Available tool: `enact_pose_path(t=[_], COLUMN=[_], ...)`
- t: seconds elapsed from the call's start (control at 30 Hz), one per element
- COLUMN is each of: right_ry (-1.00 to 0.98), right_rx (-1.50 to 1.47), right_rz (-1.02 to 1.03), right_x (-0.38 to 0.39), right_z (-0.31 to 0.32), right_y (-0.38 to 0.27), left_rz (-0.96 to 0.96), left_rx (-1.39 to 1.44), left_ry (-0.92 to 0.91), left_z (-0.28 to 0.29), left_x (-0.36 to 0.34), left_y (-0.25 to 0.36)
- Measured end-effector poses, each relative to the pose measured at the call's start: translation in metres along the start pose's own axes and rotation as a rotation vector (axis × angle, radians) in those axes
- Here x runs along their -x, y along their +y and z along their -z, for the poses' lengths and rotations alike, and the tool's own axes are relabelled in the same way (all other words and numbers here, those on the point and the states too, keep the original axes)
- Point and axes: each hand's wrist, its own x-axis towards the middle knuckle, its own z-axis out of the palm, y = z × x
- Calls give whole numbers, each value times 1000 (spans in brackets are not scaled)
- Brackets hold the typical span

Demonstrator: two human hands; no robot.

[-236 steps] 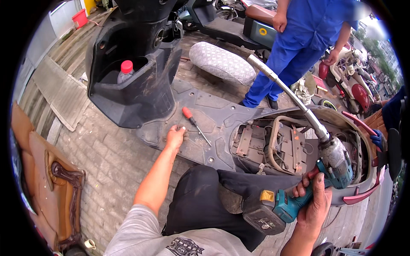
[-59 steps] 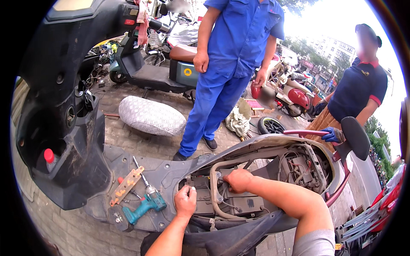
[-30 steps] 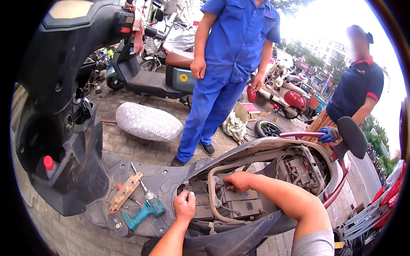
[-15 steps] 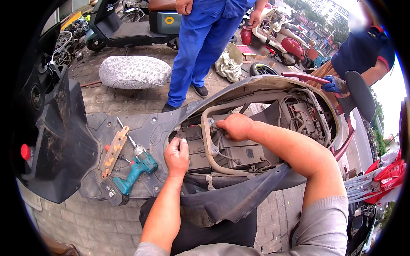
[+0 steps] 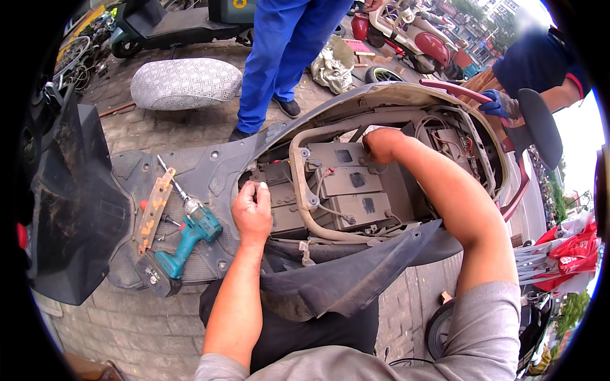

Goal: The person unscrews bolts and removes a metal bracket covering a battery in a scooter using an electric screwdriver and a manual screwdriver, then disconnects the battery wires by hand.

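I see the battery blocks [image 5: 343, 184] standing side by side inside the open compartment of the scooter, close against each other, probably so that they have no room to shift. The bent metal tube [image 5: 296, 171] passes above them like a loop, and this may be why the right hand [image 5: 384, 145] goes in from the rear side of it, palm down, at the far end of the blocks. Its fingers bend downward out of my sight, so I cannot tell if they grasp something. The left hand [image 5: 253, 213] is at the front edge of the compartment, fingers curled and thumb near them; I cannot tell whether anything is pinched there, but the place looks good for steadying the body. The cordless driver [image 5: 194, 235] lies on its side on the footboard [image 5: 219, 166], I think because this surface is flat and near the left hand. Beside it, the rusty metal strip [image 5: 155, 209] rests across the screwdriver [image 5: 143, 205], whose red handle shows at one side. At the rear, a co-worker's gloved hand [image 5: 499, 105] is at the red rail [image 5: 452, 88], perhaps for keeping the scooter stable.
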Motion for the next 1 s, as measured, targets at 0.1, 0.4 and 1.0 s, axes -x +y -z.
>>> enact_pose_path(t=[0.1, 0.4, 1.0], right_ry=[49, 139, 108], right_rx=[-35, -127, -146], right_rz=[44, 105, 208], right_x=[7, 3, 42], right_z=[15, 16, 69], right_y=[-13, 1, -24], left_rz=[-22, -24, 54], left_rx=[-16, 16, -720], left_ry=[6, -1, 229], left_z=[2, -3, 95], left_x=[0, -2, -22], left_y=[-1, 1, 2])
